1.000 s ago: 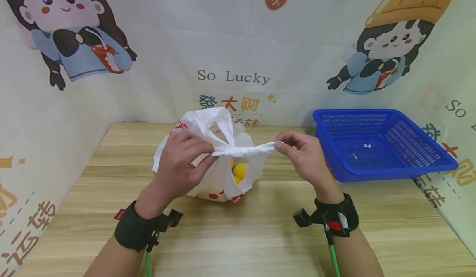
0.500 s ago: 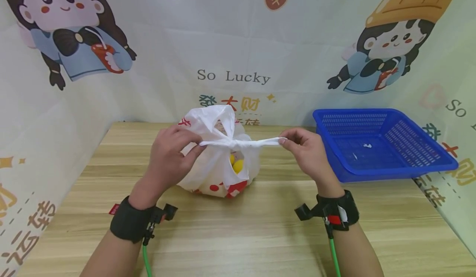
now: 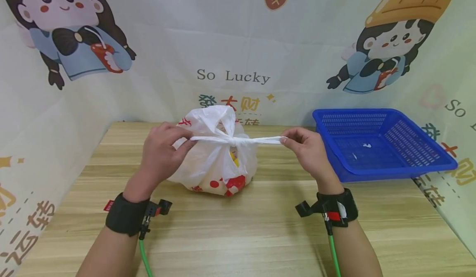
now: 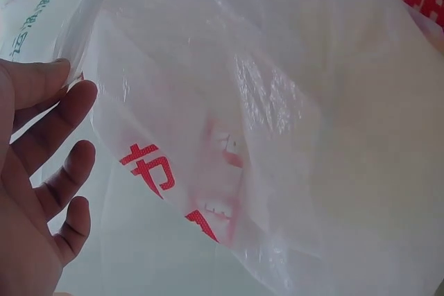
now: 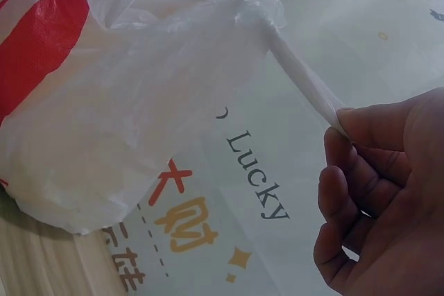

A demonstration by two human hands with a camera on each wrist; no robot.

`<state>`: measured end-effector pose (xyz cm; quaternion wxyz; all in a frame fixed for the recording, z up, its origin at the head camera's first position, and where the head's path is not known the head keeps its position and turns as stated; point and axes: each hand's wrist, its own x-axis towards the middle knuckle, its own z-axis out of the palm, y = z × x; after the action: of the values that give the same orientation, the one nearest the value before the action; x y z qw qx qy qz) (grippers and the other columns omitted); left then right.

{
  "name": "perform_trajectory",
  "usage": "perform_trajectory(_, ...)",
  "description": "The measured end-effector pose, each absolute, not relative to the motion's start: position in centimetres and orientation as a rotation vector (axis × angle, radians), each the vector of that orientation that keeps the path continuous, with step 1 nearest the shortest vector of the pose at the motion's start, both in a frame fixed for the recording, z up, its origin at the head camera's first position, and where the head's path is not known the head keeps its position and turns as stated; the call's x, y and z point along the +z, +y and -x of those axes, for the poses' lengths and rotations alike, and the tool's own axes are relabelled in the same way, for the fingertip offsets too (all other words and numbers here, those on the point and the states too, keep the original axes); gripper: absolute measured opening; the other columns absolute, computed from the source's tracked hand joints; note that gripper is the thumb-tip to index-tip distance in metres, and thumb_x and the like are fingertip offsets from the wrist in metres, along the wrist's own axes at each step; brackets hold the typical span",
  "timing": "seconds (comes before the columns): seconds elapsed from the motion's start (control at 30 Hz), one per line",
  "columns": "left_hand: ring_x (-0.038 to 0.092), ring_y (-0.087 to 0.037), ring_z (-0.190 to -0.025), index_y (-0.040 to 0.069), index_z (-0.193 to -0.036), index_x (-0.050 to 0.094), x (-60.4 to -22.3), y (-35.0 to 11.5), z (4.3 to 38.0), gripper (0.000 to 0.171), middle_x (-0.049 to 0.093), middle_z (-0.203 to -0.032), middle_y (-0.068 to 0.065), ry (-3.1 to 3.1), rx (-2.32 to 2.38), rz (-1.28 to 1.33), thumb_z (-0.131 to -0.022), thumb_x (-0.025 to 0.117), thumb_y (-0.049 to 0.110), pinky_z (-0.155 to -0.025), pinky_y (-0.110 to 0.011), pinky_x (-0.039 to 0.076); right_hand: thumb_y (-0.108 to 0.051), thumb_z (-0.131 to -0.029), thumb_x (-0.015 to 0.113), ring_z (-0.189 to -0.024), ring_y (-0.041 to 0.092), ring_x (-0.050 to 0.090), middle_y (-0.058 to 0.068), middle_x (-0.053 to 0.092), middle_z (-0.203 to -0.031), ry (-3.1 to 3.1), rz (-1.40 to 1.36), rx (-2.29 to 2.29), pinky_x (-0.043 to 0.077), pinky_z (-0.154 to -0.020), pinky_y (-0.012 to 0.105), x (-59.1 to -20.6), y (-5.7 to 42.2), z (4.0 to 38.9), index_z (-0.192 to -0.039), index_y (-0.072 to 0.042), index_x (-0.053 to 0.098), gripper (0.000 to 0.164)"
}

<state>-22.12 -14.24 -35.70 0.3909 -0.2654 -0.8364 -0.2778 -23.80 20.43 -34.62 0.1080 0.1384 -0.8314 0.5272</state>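
Observation:
A white plastic bag [image 3: 208,165] with red print stands on the table, its two handles crossed in a knot [image 3: 232,141] at the top. Through a small gap below the knot a bit of a yellow thing [image 3: 234,158] shows; the rest of the contents is hidden. My left hand [image 3: 161,153] pinches the end of one handle between thumb and forefinger, out to the left. On the other side my right hand [image 3: 305,151] pinches the opposite handle end. Both handle ends are stretched nearly straight. In the right wrist view the twisted handle [image 5: 305,77] runs taut to the fingertips.
To the right of the bag sits a blue perforated plastic basket [image 3: 386,171] with small white scraps [image 3: 367,145] on its floor. A printed cloth backdrop [image 3: 167,62] rises behind the wooden table [image 3: 238,235] and along both sides.
My left hand has moved left and slightly away from me, drawing its handle end out longer. The right hand has shifted slightly right. The knot looks tighter and the gap showing yellow has narrowed.

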Motion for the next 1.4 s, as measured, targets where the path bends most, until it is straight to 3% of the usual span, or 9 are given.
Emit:
perform_trajectory(0.53,0.064,-0.033,-0.088,0.002,-0.093,0.077,-35.5,-15.2,22.3,0.008,0.076,-0.092,-0.013,-2.276,-0.738,0.547,-0.086,0.079,0.004,-0.076,-0.050,0.047,-0.008,-0.099,0.065,-0.090,0.024,0.056,0.010,0.066,-0.095,-2.499,-0.382,1.556,0.047,-0.078,0.030,-35.0,21.1,24.4,-0.105,0.005,0.070,0.015)
perform_trajectory(0.77,0.063,-0.032,-0.085,0.002,-0.095,0.076,-35.9,-16.1,22.8,0.007,0.075,-0.090,-0.014,-2.341,-0.736,0.482,-0.089,0.076,0.006,-0.068,-0.047,0.049,-0.008,-0.098,0.066,-0.086,0.024,0.056,0.008,0.066,-0.091,-2.529,-0.391,1.532,0.046,-0.074,0.030,-35.5,21.2,24.8,-0.103,0.003,0.071,0.014)
perform_trajectory(1.4,0.059,-0.027,-0.075,0.006,-0.089,0.071,-36.9,-18.4,23.8,0.005,0.072,-0.083,-0.010,-2.476,-0.730,0.395,-0.092,0.071,0.011,-0.064,-0.039,0.041,-0.006,-0.095,0.069,-0.086,0.023,0.059,0.012,0.072,-0.090,-2.587,-0.411,1.466,0.046,-0.077,0.036,-36.8,21.5,25.9,-0.097,0.003,0.073,0.010)
